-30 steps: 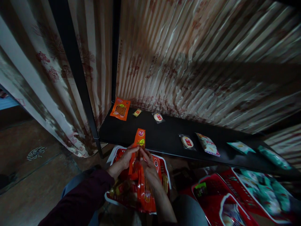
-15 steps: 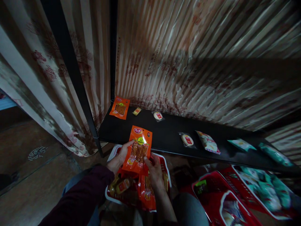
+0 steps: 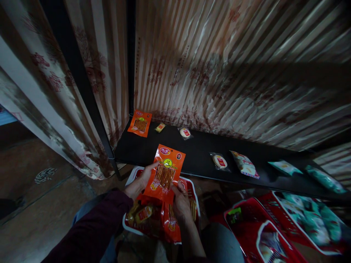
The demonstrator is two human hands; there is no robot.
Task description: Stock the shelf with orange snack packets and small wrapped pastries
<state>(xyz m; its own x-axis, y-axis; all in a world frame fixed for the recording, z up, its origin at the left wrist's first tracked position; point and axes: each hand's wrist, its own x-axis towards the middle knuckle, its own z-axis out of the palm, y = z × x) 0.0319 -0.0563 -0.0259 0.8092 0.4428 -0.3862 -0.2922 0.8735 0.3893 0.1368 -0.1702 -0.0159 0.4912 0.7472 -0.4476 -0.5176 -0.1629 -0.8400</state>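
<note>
Between my two hands is an orange snack packet (image 3: 164, 175) with a clear window showing brown sticks, its printed front facing me. My left hand (image 3: 141, 182) pinches its left edge, and my right hand (image 3: 181, 199) grips its lower right side. Below it stands a red basket with a white rim (image 3: 134, 232), holding another orange packet (image 3: 171, 226) and a small yellow-wrapped snack (image 3: 144, 213). A matching orange packet (image 3: 140, 124) lies at the far left corner of the black shelf (image 3: 197, 155).
Along the shelf lie a small yellow packet (image 3: 160, 127), round white wrapped snacks (image 3: 219, 161), a white bag (image 3: 244, 164) and green-white bags (image 3: 285, 167). Red baskets (image 3: 246, 233) stand on the floor at right. A black post (image 3: 87, 87) and striped curtain (image 3: 175, 73) border the shelf.
The held orange packet has moved slightly right and is tilted a little more, with both hands still on it. The things on the shelf keep their places.
</note>
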